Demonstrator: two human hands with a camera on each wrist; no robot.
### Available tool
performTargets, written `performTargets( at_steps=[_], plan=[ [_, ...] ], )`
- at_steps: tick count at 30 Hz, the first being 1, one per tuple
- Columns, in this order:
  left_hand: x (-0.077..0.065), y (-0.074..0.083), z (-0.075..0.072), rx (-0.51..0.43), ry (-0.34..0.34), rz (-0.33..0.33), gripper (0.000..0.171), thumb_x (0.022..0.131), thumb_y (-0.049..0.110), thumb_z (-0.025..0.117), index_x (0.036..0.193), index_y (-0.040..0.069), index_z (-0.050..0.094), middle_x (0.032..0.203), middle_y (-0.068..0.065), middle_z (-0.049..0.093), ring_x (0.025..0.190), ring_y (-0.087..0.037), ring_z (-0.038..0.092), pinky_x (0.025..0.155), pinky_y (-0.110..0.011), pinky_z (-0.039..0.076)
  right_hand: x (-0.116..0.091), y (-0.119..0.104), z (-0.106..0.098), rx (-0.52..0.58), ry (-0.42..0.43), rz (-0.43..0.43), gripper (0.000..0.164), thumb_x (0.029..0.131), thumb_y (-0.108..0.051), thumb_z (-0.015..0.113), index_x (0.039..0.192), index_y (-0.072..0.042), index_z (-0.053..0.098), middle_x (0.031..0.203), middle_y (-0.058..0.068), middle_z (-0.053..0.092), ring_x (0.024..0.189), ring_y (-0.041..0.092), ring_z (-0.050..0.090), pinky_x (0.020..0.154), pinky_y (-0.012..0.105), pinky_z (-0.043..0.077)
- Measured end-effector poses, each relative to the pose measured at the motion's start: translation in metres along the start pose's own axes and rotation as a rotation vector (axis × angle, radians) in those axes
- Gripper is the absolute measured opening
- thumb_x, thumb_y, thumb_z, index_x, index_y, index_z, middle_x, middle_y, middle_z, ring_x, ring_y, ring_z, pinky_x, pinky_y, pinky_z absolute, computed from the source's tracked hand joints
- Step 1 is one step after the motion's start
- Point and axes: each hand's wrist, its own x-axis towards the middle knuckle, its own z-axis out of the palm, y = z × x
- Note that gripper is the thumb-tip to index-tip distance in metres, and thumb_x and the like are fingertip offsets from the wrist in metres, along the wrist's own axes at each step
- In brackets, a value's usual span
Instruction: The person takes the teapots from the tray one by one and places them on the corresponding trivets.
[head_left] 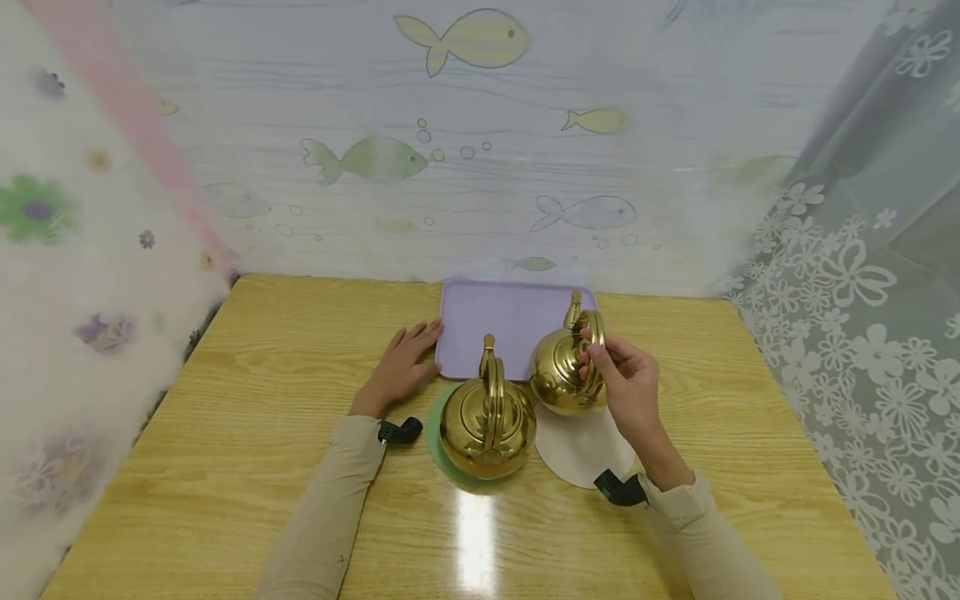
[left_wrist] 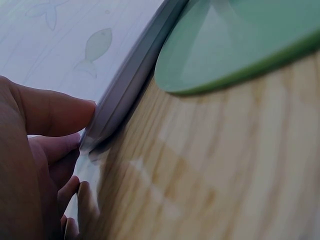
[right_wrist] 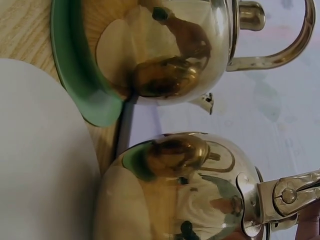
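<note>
My right hand [head_left: 633, 390] grips the arched handle of a shiny gold kettle [head_left: 555, 371] over the front right corner of a lilac tray [head_left: 483, 317]. This kettle overlaps the far part of a white round mat [head_left: 581, 458], spout pointing away. A second gold kettle [head_left: 461, 429] stands on a green round mat [head_left: 435, 437], its handle upright. At the tray's left edge lies my left hand [head_left: 401, 367], fingers stretched out. In the left wrist view the thumb [left_wrist: 60, 110] touches the tray's rim [left_wrist: 117, 95].
The wooden table [head_left: 247, 433] runs back to a fish-patterned curtain [head_left: 360, 225]. A floral sheet [head_left: 82, 333] hangs along the left side and a lacy curtain [head_left: 862, 333] along the right. The two kettles stand close together.
</note>
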Motion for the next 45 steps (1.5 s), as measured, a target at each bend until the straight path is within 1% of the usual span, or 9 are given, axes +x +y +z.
performTargets(
  at_steps=[4, 10, 16, 26, 32, 35, 40, 45],
  plan=[
    [0.0, -0.001, 0.001, 0.0, 0.001, -0.002, 0.071, 0.096, 0.024, 0.058, 0.16, 0.005, 0.031, 0.166, -0.011, 0.03, 0.155, -0.037, 0.022, 0.127, -0.055, 0.004, -0.003, -0.002, 0.0, -0.006, -0.005, 0.0, 0.033, 0.1, 0.001, 0.058, 0.117, 0.03, 0.056, 0.093, -0.001, 0.075, 0.078, 0.01, 0.068, 0.066, 0.023, 0.059],
    [0.0, -0.001, 0.001, 0.008, 0.01, 0.007, 0.071, 0.094, 0.023, 0.059, 0.158, 0.004, 0.034, 0.165, -0.012, 0.031, 0.154, -0.039, 0.023, 0.127, -0.057, 0.005, -0.007, -0.003, -0.003, -0.015, -0.021, -0.011, 0.034, 0.1, 0.002, 0.057, 0.118, 0.03, 0.055, 0.087, 0.001, 0.074, 0.076, 0.011, 0.068, 0.066, 0.021, 0.059],
    [0.001, 0.001, 0.0, 0.003, 0.017, 0.008, 0.071, 0.094, 0.022, 0.06, 0.158, 0.003, 0.034, 0.165, -0.012, 0.032, 0.154, -0.038, 0.024, 0.127, -0.057, 0.005, -0.011, -0.003, -0.005, -0.014, -0.011, -0.004, 0.032, 0.1, 0.001, 0.058, 0.119, 0.027, 0.058, 0.091, 0.004, 0.075, 0.078, 0.012, 0.068, 0.066, 0.023, 0.059],
    [0.002, -0.001, 0.001, 0.005, 0.005, 0.002, 0.072, 0.095, 0.024, 0.058, 0.159, 0.004, 0.032, 0.166, -0.01, 0.03, 0.154, -0.038, 0.023, 0.127, -0.056, 0.004, -0.017, -0.003, -0.007, -0.011, -0.022, 0.006, 0.029, 0.101, 0.003, 0.055, 0.119, 0.026, 0.059, 0.088, 0.001, 0.075, 0.074, 0.012, 0.068, 0.066, 0.021, 0.059],
    [0.002, -0.003, 0.002, 0.003, 0.009, 0.004, 0.072, 0.095, 0.023, 0.058, 0.159, 0.005, 0.032, 0.166, -0.01, 0.03, 0.154, -0.038, 0.023, 0.127, -0.056, 0.004, -0.02, -0.005, -0.007, -0.008, -0.019, 0.012, 0.028, 0.101, 0.003, 0.056, 0.118, 0.025, 0.06, 0.085, 0.003, 0.074, 0.072, 0.009, 0.067, 0.065, 0.02, 0.058],
    [0.002, -0.003, 0.002, -0.001, 0.009, 0.002, 0.072, 0.095, 0.023, 0.059, 0.159, 0.005, 0.032, 0.166, -0.01, 0.03, 0.154, -0.037, 0.023, 0.127, -0.055, 0.004, -0.022, -0.006, -0.007, -0.012, -0.019, 0.018, 0.028, 0.101, 0.002, 0.056, 0.117, 0.025, 0.06, 0.083, 0.001, 0.073, 0.071, 0.009, 0.067, 0.065, 0.02, 0.058],
    [0.002, -0.001, 0.001, -0.004, 0.008, 0.001, 0.072, 0.094, 0.023, 0.059, 0.159, 0.005, 0.033, 0.166, -0.01, 0.031, 0.154, -0.037, 0.023, 0.127, -0.055, 0.005, -0.026, -0.008, -0.006, -0.012, -0.027, 0.026, 0.03, 0.101, 0.002, 0.056, 0.117, 0.027, 0.058, 0.084, 0.002, 0.073, 0.073, 0.01, 0.067, 0.065, 0.02, 0.058],
    [0.002, 0.0, 0.001, -0.005, 0.009, 0.0, 0.072, 0.094, 0.024, 0.058, 0.159, 0.005, 0.033, 0.166, -0.01, 0.031, 0.154, -0.037, 0.023, 0.127, -0.055, 0.004, -0.029, -0.01, -0.007, -0.015, -0.046, 0.013, 0.031, 0.101, 0.003, 0.054, 0.117, 0.03, 0.055, 0.084, 0.003, 0.073, 0.072, 0.009, 0.067, 0.064, 0.02, 0.058]
  ],
)
